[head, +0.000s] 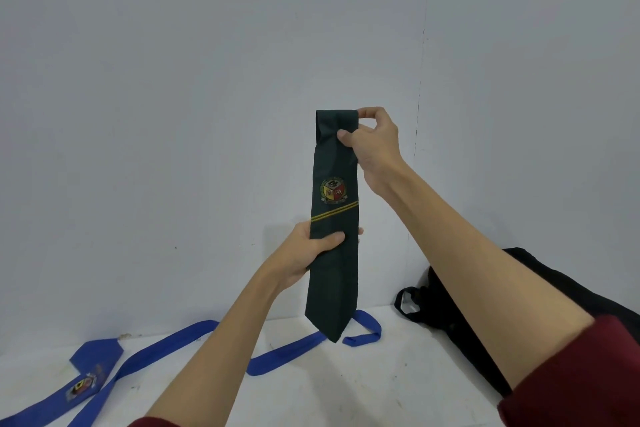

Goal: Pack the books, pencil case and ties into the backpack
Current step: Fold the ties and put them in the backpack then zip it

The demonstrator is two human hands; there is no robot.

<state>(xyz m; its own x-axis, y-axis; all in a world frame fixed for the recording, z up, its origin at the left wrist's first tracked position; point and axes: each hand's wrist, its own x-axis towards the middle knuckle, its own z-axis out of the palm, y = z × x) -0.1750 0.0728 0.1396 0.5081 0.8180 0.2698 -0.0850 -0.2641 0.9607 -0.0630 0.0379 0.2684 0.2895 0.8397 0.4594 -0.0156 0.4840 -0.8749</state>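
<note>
A dark green tie (pixel 333 274) with a round crest and yellow stripes hangs upright in the air, folded over at its top. My right hand (pixel 372 142) pinches the folded top edge. Lower down, my left hand (pixel 308 253) grips the tie just under the stripes, thumb across its front. The tie's pointed tip dangles just above the white surface. A blue tie (pixel 166 347) with a crest lies spread across the white surface from the lower left to the centre. The black backpack (pixel 450 319) lies at the right, partly hidden by my right arm.
A pale wall (pixel 207 80) rises directly behind the white surface (pixel 381 385). The backpack's loop handle (pixel 403 302) sticks out toward the centre. My dark red sleeves show at the bottom edge.
</note>
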